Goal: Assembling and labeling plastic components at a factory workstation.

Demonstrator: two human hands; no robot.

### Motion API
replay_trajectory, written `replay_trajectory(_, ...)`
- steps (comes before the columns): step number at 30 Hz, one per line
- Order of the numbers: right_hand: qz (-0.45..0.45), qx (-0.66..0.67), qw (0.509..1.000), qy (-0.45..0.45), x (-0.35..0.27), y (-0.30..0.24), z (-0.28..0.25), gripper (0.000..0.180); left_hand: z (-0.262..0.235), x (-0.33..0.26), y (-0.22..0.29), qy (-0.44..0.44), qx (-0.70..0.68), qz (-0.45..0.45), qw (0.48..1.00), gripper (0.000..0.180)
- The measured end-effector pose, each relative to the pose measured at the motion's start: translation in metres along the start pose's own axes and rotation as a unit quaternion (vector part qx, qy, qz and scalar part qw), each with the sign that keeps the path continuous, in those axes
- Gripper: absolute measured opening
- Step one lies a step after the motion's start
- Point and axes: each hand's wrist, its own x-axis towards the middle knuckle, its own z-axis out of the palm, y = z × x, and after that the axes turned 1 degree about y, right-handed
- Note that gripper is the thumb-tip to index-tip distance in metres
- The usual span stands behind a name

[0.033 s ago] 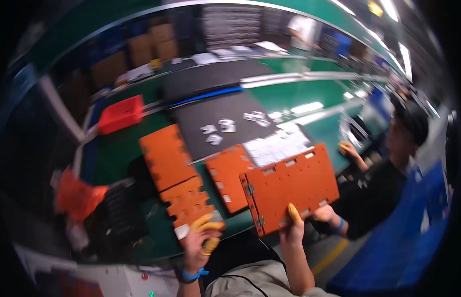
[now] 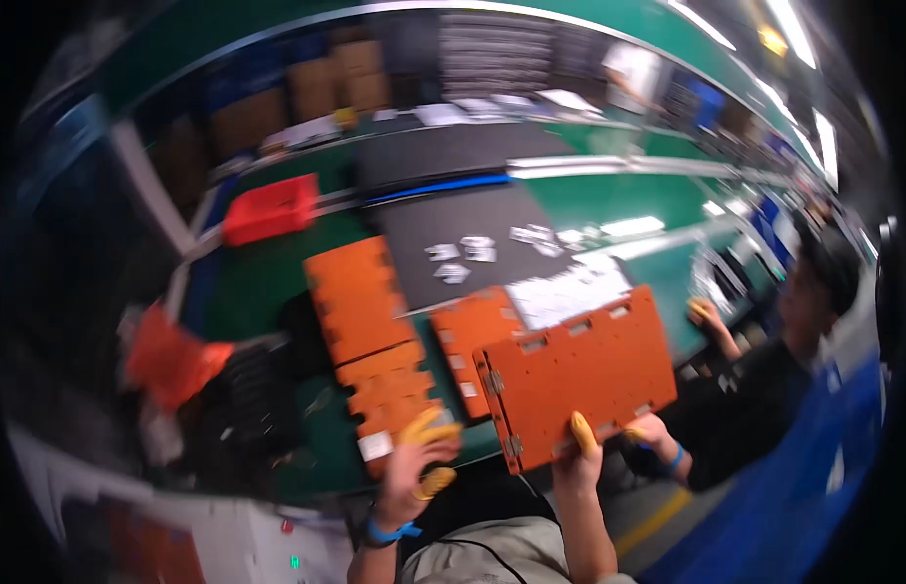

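Note:
My right hand (image 2: 581, 456), with a yellow cot on one finger, grips the lower edge of a large orange slotted panel (image 2: 579, 365) and holds it tilted above the table's front edge. My left hand (image 2: 416, 469), with yellow fingertips and a blue wristband, rests on the near end of a long orange panel (image 2: 387, 394) lying flat on the green table (image 2: 589, 200). Another person's hand (image 2: 653, 434) touches the held panel's lower right corner.
More orange panels (image 2: 358, 292) (image 2: 472, 336) lie beside a black mat (image 2: 472, 219) with small white parts (image 2: 462, 255) and a white sheet (image 2: 568, 292). A red bin (image 2: 271, 209) stands far left, a black tray (image 2: 248, 394) near left. A seated person (image 2: 813, 321) is at the right.

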Motion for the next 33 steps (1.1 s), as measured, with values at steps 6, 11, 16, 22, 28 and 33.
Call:
replay_trajectory(6, 0.096, -0.096, 0.953, -0.271, -0.058, 0.075, 0.047, 0.059, 0.020, -0.040, 0.023, 0.324, -0.211, 0.104, 0.916, 0.046)
replay_trajectory(11, 0.114, -0.194, 0.850, -0.476, -0.113, 0.136, 0.053, 0.069, -0.006, -0.155, 0.044, 0.455, -0.238, 0.199, 0.834, 0.046)
replay_trajectory(16, 0.200, -0.255, 0.552, -0.768, -0.148, 0.154, 0.064, 0.070, -0.005, -0.278, 0.025, 0.532, -0.313, 0.283, 0.734, 0.045)
replay_trajectory(22, 0.531, -0.218, 0.561, -0.596, -0.152, 0.200, 0.122, 0.087, 0.032, -0.411, 0.006, 0.558, -0.335, 0.323, 0.687, 0.035)
replay_trajectory(28, 0.638, -0.241, 0.245, -0.689, -0.228, 0.213, 0.144, 0.063, 0.098, -0.498, 0.024, 0.658, -0.242, 0.279, 0.656, 0.043)
replay_trajectory(33, 0.764, -0.171, 0.139, -0.606, -0.302, 0.232, 0.107, 0.048, 0.111, -0.565, 0.028, 0.732, -0.226, 0.215, 0.605, 0.043)
